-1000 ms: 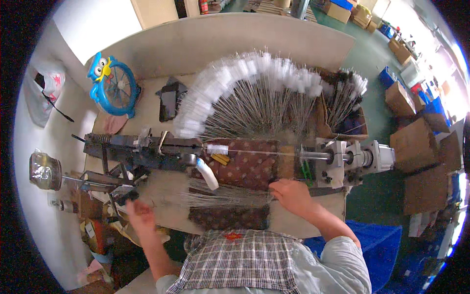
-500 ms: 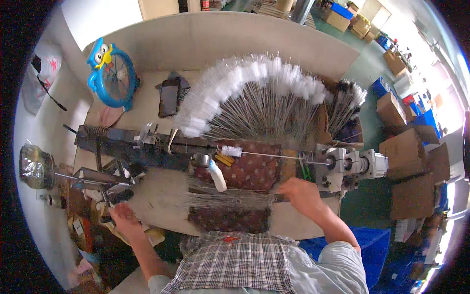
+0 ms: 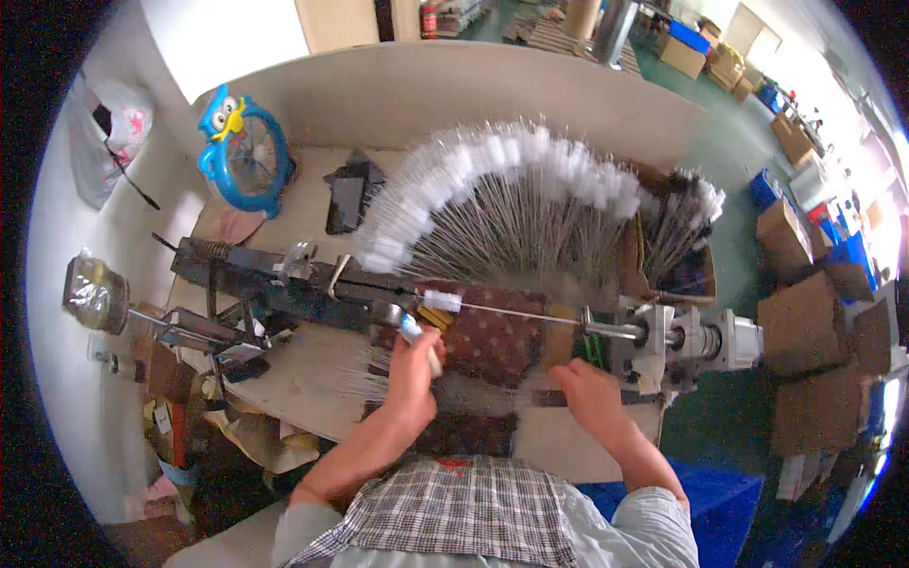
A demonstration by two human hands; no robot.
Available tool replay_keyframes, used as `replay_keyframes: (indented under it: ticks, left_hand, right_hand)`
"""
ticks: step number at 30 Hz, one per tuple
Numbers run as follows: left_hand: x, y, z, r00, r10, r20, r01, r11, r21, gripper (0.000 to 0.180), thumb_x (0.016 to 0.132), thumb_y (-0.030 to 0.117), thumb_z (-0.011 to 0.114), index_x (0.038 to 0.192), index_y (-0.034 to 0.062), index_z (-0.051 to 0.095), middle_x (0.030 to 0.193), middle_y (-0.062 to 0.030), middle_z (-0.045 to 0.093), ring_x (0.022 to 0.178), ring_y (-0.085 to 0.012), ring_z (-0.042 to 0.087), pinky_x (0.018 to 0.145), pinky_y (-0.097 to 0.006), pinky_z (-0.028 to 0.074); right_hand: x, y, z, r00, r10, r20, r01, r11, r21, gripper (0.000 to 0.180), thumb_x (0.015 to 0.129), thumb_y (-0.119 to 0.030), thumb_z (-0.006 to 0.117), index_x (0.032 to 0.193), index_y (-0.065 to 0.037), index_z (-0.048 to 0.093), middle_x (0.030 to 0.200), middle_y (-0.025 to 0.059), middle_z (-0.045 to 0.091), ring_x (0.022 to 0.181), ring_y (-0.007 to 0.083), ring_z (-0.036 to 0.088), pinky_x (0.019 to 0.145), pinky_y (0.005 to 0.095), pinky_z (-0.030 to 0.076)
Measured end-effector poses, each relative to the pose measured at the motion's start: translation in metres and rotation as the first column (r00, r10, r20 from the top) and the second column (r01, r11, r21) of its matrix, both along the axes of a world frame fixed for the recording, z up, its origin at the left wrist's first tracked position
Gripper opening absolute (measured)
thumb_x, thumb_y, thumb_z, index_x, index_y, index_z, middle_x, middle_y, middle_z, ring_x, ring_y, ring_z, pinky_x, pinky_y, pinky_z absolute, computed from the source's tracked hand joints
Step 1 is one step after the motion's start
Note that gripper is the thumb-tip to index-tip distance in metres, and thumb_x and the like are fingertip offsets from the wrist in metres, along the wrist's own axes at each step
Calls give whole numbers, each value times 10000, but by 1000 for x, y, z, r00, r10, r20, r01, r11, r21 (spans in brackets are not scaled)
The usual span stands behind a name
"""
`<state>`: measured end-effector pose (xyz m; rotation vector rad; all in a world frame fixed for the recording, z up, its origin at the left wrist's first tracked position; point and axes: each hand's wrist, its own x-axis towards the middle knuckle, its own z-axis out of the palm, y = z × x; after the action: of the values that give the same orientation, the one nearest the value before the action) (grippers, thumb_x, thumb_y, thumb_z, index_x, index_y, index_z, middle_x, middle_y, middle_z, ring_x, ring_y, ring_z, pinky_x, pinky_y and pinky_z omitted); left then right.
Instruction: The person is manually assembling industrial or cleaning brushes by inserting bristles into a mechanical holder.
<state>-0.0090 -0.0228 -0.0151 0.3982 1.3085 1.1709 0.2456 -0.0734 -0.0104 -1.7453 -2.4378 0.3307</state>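
The left hand (image 3: 414, 364) is raised over the middle of the workbench (image 3: 284, 379), fingers curled around a pale curved lever handle (image 3: 426, 350) that hangs from the dark metal machine (image 3: 275, 284) running across the bench. The grip looks closed on the handle, with a small blue-tipped piece showing just above the knuckles. The right hand (image 3: 589, 396) lies lower and to the right, palm down on the bench edge just below the grey motor block (image 3: 696, 339) – its fingers are bent, but whether they pinch anything is too blurred to tell. Between the two hands lies a dark patterned cloth (image 3: 488, 336), and a loose bundle of thin wires (image 3: 374, 374) sits on the bench just left of the left wrist.

A thin steel rod (image 3: 530, 315) spans from the machine's left part to the motor block, with a small white brush head (image 3: 441, 301) on it near the left hand. Behind the rod a great fan of white-tipped wire brushes (image 3: 511, 189) stands upright, spreading in an arc – a second, darker bunch (image 3: 686, 213) sits in a box at its right. At the far left corner of the bench stands a blue owl-shaped fan (image 3: 241, 151), with a dark tablet (image 3: 346, 199) lying near it
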Motion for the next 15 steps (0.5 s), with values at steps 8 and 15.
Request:
replay_keyframes:
  ticks: [8, 15]
  left_hand:
    - [-60, -9, 104, 588, -108, 801, 3, 991, 131, 392, 928, 398, 446, 943, 26, 567, 574, 34, 406, 486, -82, 391, 532, -260, 422]
    - [-56, -35, 69, 742, -524, 417, 506, 847, 164, 284, 937, 250, 443, 890, 11, 589, 704, -68, 586, 574, -158, 529, 591, -309, 469]
  right_hand:
    - [-26, 6, 2, 998, -61, 23, 64, 989, -131, 210, 735, -35, 547, 942, -71, 555, 870, 117, 534, 753, 313, 580, 642, 416, 490]
    - [-3, 22, 95, 997, -47, 55, 30, 959, 283, 241, 689, 9, 542, 925, -41, 547, 854, 121, 540, 748, 323, 572, 660, 397, 486]
